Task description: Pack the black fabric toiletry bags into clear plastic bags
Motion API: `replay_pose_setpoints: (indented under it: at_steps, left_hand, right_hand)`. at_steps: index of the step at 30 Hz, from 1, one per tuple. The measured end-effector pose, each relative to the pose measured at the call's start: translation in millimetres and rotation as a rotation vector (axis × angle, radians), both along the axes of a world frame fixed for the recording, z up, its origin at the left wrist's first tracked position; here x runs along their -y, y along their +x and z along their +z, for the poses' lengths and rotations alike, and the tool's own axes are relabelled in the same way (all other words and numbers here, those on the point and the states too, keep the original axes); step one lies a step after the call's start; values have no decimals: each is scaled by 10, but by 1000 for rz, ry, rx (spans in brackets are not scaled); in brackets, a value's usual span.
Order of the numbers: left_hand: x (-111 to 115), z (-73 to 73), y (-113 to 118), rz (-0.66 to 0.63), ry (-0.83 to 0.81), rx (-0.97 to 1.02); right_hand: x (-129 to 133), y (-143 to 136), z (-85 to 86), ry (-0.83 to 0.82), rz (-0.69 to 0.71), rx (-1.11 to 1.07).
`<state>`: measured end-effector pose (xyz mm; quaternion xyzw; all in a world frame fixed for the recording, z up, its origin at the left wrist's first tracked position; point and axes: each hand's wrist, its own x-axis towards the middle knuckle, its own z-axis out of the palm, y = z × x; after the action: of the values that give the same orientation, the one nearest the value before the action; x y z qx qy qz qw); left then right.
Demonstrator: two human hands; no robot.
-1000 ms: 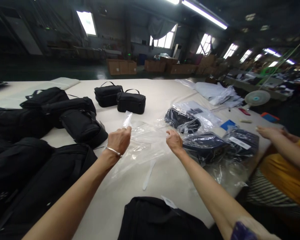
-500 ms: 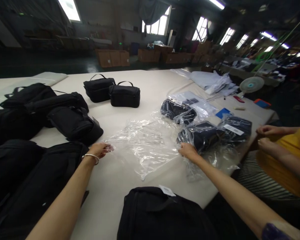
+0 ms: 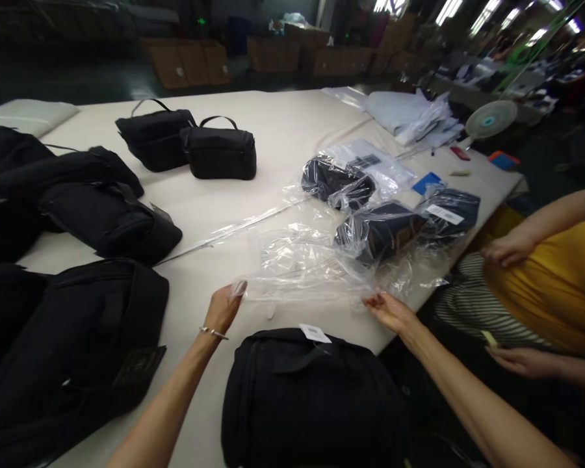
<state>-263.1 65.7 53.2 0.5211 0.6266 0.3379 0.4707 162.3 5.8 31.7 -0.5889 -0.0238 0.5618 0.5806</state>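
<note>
Here, the clear plastic bag [image 3: 305, 263] lies crinkled and shiny at twelve o'clock, its near edge pulled straight; left hand [image 3: 227, 305] and right hand [image 3: 387, 310] pinch opposite corners, fingers nearly closed.

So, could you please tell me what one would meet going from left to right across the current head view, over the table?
Group of black bags, left hand, clear plastic, right hand, blue item, red item, orange-and-blue item.

Your bag [image 3: 316, 266] is clear plastic, glossy, crinkled. The black case [image 3: 312, 403] near you looks matt cloth; your bracelet [image 3: 213, 333], shiny metal.
</note>
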Motion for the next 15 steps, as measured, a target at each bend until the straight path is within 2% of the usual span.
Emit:
replay_pose_setpoints:
  at_steps: [3, 6, 11, 15]
  left_hand:
    - [-177, -56, 134, -49, 121, -101]
    - [-242, -202, 240, -85, 171, -280]
    - [-74, -469, 489, -400, 130, -597]
    - [-84, -503, 698, -530, 68, -752]
  right_hand:
    - [-69, 14, 113, 3, -32, -21]
    - [-170, 71, 286, 104, -38, -53]
    - [-177, 107, 484, 203, -33, -44]
    - [-132, -76, 543, 185, 1, -60]
